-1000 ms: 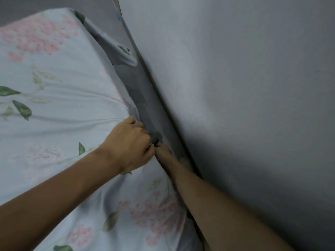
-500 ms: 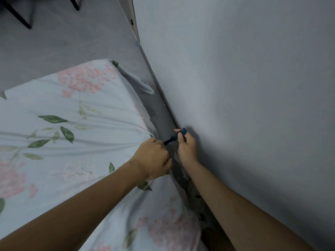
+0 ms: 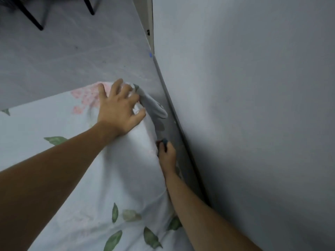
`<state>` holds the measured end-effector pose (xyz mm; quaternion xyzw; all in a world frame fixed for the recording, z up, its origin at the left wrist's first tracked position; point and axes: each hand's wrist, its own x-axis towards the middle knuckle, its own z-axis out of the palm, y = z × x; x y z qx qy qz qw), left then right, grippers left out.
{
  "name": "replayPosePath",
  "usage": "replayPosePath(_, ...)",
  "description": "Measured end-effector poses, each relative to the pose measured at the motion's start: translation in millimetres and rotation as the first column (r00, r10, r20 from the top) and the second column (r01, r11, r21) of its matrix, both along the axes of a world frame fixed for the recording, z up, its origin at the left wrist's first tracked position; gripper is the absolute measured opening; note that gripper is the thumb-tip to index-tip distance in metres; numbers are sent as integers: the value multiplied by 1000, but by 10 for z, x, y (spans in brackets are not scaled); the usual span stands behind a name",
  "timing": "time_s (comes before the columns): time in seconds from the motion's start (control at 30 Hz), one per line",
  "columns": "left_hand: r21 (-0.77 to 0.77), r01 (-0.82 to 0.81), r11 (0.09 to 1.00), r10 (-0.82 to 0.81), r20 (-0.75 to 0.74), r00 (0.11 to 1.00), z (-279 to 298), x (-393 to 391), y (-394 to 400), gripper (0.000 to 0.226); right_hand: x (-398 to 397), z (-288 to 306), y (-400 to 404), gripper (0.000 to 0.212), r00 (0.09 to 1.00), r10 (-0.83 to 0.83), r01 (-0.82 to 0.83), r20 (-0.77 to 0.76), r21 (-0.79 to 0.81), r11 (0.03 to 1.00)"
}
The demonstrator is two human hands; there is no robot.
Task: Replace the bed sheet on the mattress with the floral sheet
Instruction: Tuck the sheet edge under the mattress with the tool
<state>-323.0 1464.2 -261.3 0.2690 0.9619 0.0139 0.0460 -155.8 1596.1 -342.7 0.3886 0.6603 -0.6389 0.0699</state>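
at the far left the floral sheet (image 3: 54,169) covers the top of the mattress, pale with pink blossoms and green leaves, running from the lower edge up to the far corner. above it lies bare grey floor (image 3: 72,60), and at the top left two dark furniture legs (image 3: 36,22) stand on that floor, well apart from the bed.

the left hand (image 3: 119,109) lies flat on the sheet at the far corner, fingers spread and straight, pressing the cloth down; the thumb points toward the wall side. just right of the fingers a loose flap of the sheet (image 3: 154,107) hangs off the corner over the floor, not tucked in.

further right, the side edge of the bed drops into a narrow gap where a strip of floor shows beside the baseboard (image 3: 174,113). the right hand (image 3: 167,156) is down in this gap, against the side of the sheet, its fingers curled round a small dark object (image 3: 164,142); what the object is cannot be made out. the forearm fills most of the gap behind the hand, so there is little room to either side there.

the grey wall (image 3: 253,105) takes up the whole right side, close along the bed. at its far end a pale door frame (image 3: 150,24) stands upright, and beyond the corner of the bed the floor opens wide.
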Motion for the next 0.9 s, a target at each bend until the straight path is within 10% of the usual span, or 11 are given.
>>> replayPosePath(0.9,124,55,991,-73,140,988,-300,-544,-78,40,-1036,-790,-39,29,863,166,-294,478,206,933)
